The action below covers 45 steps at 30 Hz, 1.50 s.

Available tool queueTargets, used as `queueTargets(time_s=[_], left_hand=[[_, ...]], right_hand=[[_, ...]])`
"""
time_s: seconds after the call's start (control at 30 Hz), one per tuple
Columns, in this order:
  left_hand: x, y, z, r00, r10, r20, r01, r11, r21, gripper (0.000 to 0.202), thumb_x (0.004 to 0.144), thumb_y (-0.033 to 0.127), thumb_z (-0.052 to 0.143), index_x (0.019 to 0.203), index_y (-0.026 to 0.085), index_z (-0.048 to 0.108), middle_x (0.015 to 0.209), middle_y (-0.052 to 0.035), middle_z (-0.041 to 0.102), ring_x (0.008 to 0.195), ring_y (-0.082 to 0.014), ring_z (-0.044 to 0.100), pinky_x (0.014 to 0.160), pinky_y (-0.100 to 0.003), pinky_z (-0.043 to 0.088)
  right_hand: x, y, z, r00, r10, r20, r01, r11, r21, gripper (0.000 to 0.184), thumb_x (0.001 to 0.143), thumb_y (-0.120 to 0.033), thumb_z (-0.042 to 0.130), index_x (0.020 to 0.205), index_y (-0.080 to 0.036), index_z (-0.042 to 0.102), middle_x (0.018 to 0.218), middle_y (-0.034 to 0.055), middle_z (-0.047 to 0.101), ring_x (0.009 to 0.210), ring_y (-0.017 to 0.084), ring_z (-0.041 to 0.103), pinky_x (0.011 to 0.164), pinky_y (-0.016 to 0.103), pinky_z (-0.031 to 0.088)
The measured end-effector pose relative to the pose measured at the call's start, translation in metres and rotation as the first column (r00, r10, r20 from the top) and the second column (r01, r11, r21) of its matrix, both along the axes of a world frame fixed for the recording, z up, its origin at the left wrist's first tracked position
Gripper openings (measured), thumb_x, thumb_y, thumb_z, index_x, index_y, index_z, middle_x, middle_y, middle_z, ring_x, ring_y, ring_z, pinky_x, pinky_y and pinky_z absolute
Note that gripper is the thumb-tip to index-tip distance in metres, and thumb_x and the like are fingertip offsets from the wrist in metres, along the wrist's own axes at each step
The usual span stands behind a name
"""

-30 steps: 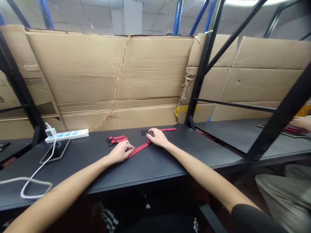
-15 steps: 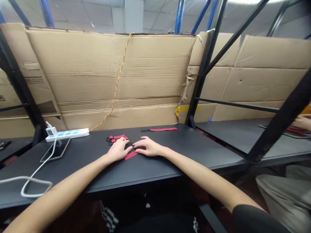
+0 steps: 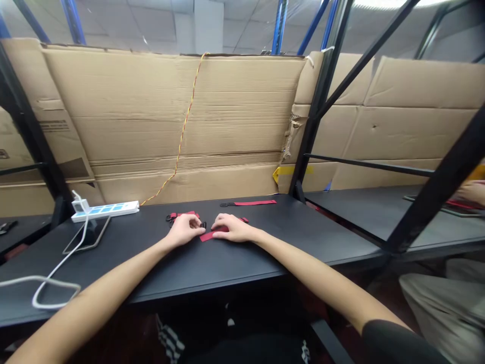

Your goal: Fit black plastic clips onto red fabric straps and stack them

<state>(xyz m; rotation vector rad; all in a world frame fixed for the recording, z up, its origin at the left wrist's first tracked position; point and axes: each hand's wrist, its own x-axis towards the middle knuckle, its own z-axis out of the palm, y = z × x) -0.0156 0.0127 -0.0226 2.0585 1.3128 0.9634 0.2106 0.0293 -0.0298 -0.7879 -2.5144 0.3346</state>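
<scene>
Background: tan corrugated cardboard sheets (image 3: 170, 116) stood behind a matte black tabletop (image 3: 265, 255).
Left hand: left hand (image 3: 184, 229) curled, fingertips down beside a small black buckle (image 3: 203, 225); grip could not be told.
Right hand: right hand (image 3: 233, 227) lay fingers-forward over a red webbing strap (image 3: 207, 236); pinch could not be told.
Strap: ran under the right hand, its end showing between both hands.
Beyond hands: long red strap with black clip (image 3: 254, 202) lay flat; red buckled straps (image 3: 181, 215) sat just past the left hand.
Left of hands: white power strip with blue switches (image 3: 105, 211), dark phone (image 3: 87, 235).
Far right: co-worker's hand (image 3: 472, 192) at the neighbouring table.
</scene>
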Motion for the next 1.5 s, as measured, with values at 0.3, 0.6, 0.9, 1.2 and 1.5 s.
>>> queueTargets(time_s=[0.3,0.6,0.9,1.2,1.5], left_hand=[[0.001,-0.001,0.002,0.996,0.003,0.087,-0.001,1.0,-0.022,0.028,0.059,0.038,0.075,0.065,0.016,0.059,0.073,-0.0047,0.07,0.072,-0.0196,0.066,0.069,-0.032,0.051],[0.002,-0.003,0.004,0.996,-0.003,0.085,0.003,1.0,0.003,0.034,0.06,0.046,0.075,0.066,0.016,0.06,0.067,-0.0025,0.067,0.065,-0.0174,0.063,0.064,-0.029,0.05],[0.003,-0.005,0.005,0.992,-0.054,0.11,0.059,0.998,-0.038,0.033,0.065,0.046,0.072,0.066,0.016,0.059,0.065,-0.0018,0.065,0.062,-0.0156,0.061,0.061,-0.027,0.047],[0.008,-0.011,0.001,0.981,-0.185,0.053,0.189,0.978,-0.092,0.033,0.064,0.046,0.073,0.071,0.015,0.061,0.067,-0.0022,0.065,0.063,-0.0159,0.06,0.057,-0.026,0.043],[0.006,-0.007,0.013,0.899,0.156,0.409,-0.129,0.987,-0.092,0.034,0.064,0.033,0.067,0.056,0.017,0.038,0.076,-0.0057,0.068,0.066,-0.0154,0.062,0.045,-0.019,0.034]], right_hand=[[-0.002,0.005,-0.005,0.995,0.066,-0.073,-0.084,0.955,-0.284,0.029,0.078,-0.038,0.067,0.097,-0.017,0.063,0.074,-0.0004,0.057,0.063,0.011,0.05,0.058,0.023,0.041],[0.001,0.008,-0.005,0.994,0.074,-0.076,-0.096,0.934,-0.346,0.025,0.073,-0.028,0.069,0.095,-0.018,0.064,0.084,0.0021,0.062,0.072,0.013,0.055,0.064,0.025,0.044],[-0.001,0.008,-0.003,0.949,-0.07,-0.308,-0.067,0.908,-0.413,0.022,0.077,-0.037,0.063,0.082,-0.016,0.066,0.071,0.0012,0.062,0.063,0.013,0.052,0.063,0.027,0.042],[-0.007,-0.005,0.002,0.969,0.002,-0.249,-0.11,0.9,-0.423,0.031,0.077,-0.043,0.063,0.086,-0.014,0.07,0.07,0.0017,0.064,0.062,0.013,0.053,0.059,0.025,0.041],[0.01,0.006,0.006,0.981,-0.175,-0.084,0.154,0.963,-0.22,0.037,0.076,-0.049,0.065,0.094,-0.018,0.071,0.092,0.0071,0.066,0.08,0.018,0.059,0.073,0.029,0.046]])
